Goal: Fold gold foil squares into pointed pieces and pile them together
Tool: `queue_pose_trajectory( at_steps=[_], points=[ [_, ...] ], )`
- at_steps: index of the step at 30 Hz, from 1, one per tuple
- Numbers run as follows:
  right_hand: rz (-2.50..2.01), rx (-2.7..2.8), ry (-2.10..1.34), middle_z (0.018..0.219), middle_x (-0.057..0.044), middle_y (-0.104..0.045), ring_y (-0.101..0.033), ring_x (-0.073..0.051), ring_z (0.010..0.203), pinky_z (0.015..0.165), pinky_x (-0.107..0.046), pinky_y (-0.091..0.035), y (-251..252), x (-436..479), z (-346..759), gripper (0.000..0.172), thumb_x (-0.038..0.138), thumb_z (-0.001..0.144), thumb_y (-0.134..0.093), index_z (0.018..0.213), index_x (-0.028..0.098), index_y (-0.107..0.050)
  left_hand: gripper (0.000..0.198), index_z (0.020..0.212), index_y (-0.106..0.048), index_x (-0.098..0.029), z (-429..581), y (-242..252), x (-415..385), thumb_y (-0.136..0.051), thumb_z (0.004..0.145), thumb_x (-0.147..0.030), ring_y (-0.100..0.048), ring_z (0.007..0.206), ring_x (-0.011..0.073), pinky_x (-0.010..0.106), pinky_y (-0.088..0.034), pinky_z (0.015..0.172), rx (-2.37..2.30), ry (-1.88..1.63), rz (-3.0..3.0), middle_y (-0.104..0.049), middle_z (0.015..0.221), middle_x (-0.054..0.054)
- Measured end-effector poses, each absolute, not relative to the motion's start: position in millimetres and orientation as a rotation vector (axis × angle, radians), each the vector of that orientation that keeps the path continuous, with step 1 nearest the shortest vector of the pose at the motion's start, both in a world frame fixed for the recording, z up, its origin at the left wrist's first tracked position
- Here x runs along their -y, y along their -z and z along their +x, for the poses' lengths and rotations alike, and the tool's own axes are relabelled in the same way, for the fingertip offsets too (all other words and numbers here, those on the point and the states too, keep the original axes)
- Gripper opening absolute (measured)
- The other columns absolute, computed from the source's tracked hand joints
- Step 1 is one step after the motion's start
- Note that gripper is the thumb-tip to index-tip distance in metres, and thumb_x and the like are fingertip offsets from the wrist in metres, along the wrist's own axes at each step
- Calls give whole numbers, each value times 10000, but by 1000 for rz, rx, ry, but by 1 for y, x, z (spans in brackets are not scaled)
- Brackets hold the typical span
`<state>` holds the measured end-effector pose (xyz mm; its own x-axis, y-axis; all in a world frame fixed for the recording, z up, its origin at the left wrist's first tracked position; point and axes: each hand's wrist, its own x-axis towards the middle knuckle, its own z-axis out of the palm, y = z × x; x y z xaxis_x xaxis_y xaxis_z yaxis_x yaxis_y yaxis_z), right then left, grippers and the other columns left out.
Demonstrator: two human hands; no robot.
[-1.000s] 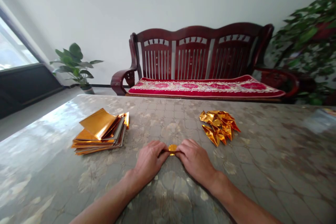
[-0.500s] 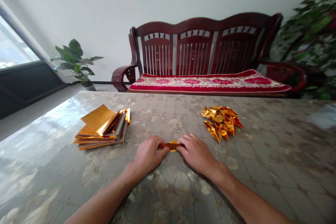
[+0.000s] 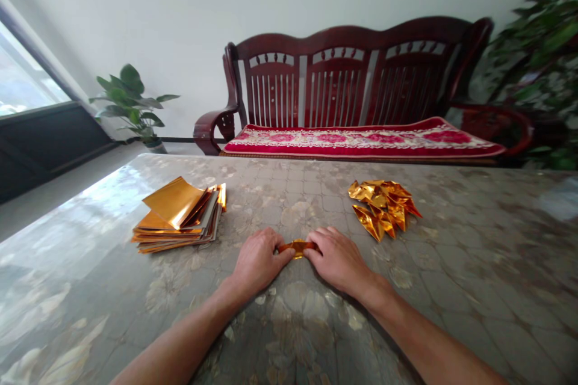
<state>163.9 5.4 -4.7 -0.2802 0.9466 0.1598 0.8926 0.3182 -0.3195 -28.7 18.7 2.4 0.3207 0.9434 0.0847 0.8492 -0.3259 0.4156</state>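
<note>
- Between the two hands, a narrow folded strip of gold foil point(image 3: 298, 247) lay just above or on the table, the view did not settle which. Its left end ran into the left hand's fingers and its right end met the right hand's fingers, with its bright middle showing in the small gap between them.
- At the strip's left end, the left hand point(image 3: 259, 261) was curled and grasping the foil with its fingertips.
- At the strip's right end, the right hand point(image 3: 336, 261) was also curled and grasping the foil, its knuckles arched and its fingers pointing toward the left hand.
- Left of the left hand, well clear of it, sat a fanned stack of flat gold foil sheets point(image 3: 178, 216), its top sheet tilted up at one side.
- Ahead of the right hand and slightly to its right, a heap of folded, angular gold foil pieces point(image 3: 383, 207) lay apart from the fingers.
- Beneath both hands stretched a glossy table cover point(image 3: 474, 264) with a muted floral pattern, and it bore both foil groups.
- Far beyond the hands stood a dark red wooden bench point(image 3: 347, 72) with a red floral cushion point(image 3: 361, 143), flanked by a potted plant point(image 3: 130, 105) and a leafy plant point(image 3: 537, 54).
</note>
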Motion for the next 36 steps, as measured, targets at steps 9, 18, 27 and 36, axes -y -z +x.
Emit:
queue_pose_trajectory(
  at_steps=[9, 18, 27, 36],
  points=[
    [-1664, 2227, -310, 864, 2, -668, -556, -170, 839, 686, -274, -322, 2, -7, 165, 46, 250, 852, -634, 819, 232, -609, 266, 652, -599, -181, -27, -1, -20, -610, 856, -351, -553, 741, 164, 256, -328, 635, -1617, -433, 2358, -581, 743, 13],
    [-1665, 2147, -413, 895, 20, -680, -578, -165, 874, 710, -258, -340, 2, -6, 166, 116, 229, 834, -631, 945, 259, -626, 246, 652, -601, -185, -26, -3, -18, -615, 848, -333, -559, 756, 170, 260, -340, 646, -1624, -424, 2341, -581, 747, 13],
    [-1679, 2115, -405, 882, 13, -682, -589, -169, 866, 725, -262, -354, 3, -5, 164, 151, 217, 840, -617, 982, 263, -641, 227, 671, -612, -189, -25, -2, -17, -629, 837, -342, -566, 779, 184, 271, -345, 662, -1664, -399, 2347, -589, 769, 19],
    [-1723, 2107, -388, 889, 10, -704, -602, -179, 876, 726, -271, -368, 3, -8, 167, 140, 293, 834, -655, 971, 265, -650, 230, 671, -601, -189, -25, -2, -17, -615, 849, -335, -559, 774, 184, 268, -335, 653, -1664, -398, 2375, -585, 778, 22]
  ],
)
